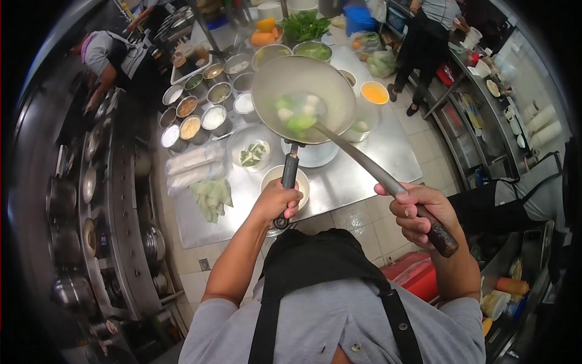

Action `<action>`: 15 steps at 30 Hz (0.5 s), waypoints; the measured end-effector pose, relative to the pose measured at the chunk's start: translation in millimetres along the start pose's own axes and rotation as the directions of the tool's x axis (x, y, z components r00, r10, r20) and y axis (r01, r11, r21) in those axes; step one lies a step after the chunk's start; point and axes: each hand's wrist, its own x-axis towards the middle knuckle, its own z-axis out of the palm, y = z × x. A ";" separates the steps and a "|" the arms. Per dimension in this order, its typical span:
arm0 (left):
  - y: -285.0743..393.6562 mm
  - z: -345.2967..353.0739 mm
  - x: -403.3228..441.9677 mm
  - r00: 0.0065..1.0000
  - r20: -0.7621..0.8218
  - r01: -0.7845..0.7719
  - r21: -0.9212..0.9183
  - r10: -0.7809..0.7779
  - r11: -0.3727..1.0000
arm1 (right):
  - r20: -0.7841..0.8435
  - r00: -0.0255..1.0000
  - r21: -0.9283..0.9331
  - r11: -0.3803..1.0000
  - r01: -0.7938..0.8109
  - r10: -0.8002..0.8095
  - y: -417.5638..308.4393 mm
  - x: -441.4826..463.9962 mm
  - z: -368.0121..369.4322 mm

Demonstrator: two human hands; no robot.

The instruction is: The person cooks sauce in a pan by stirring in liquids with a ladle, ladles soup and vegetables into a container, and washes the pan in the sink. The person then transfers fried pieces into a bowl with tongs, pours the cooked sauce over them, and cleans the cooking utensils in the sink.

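Note:
My left hand (277, 200) is closed around the black handle of a wok (270, 91), which is raised and tilted over the table. Green vegetables and pale pieces (297, 115) lie in the wok, slightly blurred. In my right hand (424, 212) is the long handle of a ladle (364, 161); its head reaches in among the food. Below the wok sits a white plate (318, 158), partly covered by it. A white bowl (304, 193) stands under my left hand. To its left, a clear bowl (233, 151) contains cut greens.
Several metal containers of ingredients (214, 117) line the steel table (388, 158), with a bowl of orange liquid (374, 93) at right. A green cloth (212, 199) lies near the front edge. Co-workers stand at left (115, 54) and far right (433, 36). Shelving (485, 115) runs along the right.

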 end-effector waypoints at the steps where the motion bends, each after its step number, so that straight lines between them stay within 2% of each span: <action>1: -1.2 -0.9 1.0 1.000 -0.010 -0.008 0.016 0.008 1.000 | -0.004 1.000 -0.017 1.000 0.011 -0.011 -1.5 -1.0 -1.1; 8: -6.8 -5.4 6.5 0.999 -0.026 -0.026 0.020 0.026 0.999 | -0.005 0.998 -0.031 0.997 0.068 -0.068 -18.9 -16.4 -12.3; 15: -2.8 -5.8 6.9 0.995 -0.097 -0.012 0.013 0.013 1.000 | 0.009 0.990 0.062 0.988 0.139 -0.139 -32.6 -39.6 -25.8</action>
